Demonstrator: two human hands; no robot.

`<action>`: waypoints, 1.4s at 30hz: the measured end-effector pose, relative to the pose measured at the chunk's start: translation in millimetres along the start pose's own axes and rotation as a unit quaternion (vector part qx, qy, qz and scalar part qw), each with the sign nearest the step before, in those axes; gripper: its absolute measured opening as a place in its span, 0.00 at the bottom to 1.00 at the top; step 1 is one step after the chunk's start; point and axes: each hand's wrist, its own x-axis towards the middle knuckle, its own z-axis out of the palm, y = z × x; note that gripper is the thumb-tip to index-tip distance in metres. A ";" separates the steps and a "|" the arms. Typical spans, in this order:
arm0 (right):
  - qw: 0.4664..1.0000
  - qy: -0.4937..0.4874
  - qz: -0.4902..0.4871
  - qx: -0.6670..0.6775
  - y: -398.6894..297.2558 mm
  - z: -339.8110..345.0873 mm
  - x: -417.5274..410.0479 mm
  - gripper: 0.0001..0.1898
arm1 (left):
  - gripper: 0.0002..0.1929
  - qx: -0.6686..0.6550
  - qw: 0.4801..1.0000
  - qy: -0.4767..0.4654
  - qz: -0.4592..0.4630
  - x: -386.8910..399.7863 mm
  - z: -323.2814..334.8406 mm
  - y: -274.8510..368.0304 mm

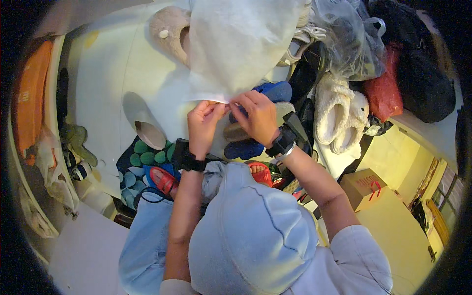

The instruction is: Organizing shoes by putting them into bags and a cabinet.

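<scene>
A thin white, cloth-like bag or sheet [243,44] spreads out in front of me, its near hem pinched between my fingers. My left hand [204,120] grips that hem at its left part, thumb against fingertips. Close beside it, my right hand [258,114] pinches the same edge, fingertips almost meeting the left ones. Beneath and behind my right hand lie a blue slipper [278,90] and other footwear, partly covered. A fluffy beige slipper [169,31] is half hidden by the white material. A pale slipper [147,129] lies left of my left hand.
Fluffy cream slippers [333,110] lie to the right, below a clear plastic bag [350,40] and a red bag [385,84]. A cardboard box [361,188] stands lower right. At the left hangs an orange bag [33,96]. A patterned mat [147,156] lies by my feet.
</scene>
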 end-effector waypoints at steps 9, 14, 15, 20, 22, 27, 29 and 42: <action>0.985 -0.023 0.122 0.118 -4.6 -5.6 6.9 0.06 | 0.05 0.075 0.997 -0.016 0.015 2.9 0.2 10.1; 0.985 -0.025 0.114 0.130 -1.3 -4.9 4.6 0.06 | 0.04 0.108 0.993 -0.024 0.041 3.2 3.1 10.5; 0.985 -0.024 0.110 0.131 -3.2 -5.1 6.7 0.06 | 0.04 0.108 0.993 -0.022 0.045 4.2 2.4 8.9; 0.977 -0.020 0.139 0.158 -7.5 -8.1 5.2 0.07 | 0.03 0.094 0.995 -0.002 0.044 3.7 5.4 7.1; 0.986 -0.015 0.111 0.125 -6.1 -7.9 3.6 0.07 | 0.03 0.118 0.992 -0.011 0.050 2.7 7.1 12.7; 0.990 -0.014 0.103 0.097 -5.9 -11.2 8.0 0.06 | 0.03 0.169 0.984 -0.030 0.050 4.2 4.5 16.1; 0.972 0.023 0.184 0.142 -4.7 -12.3 9.9 0.06 | 0.02 0.182 0.982 -0.040 0.033 4.5 2.5 15.5; 0.981 0.078 0.166 0.058 -2.0 -31.6 13.5 0.05 | 0.04 0.185 0.980 -0.006 0.071 1.7 -11.4 14.3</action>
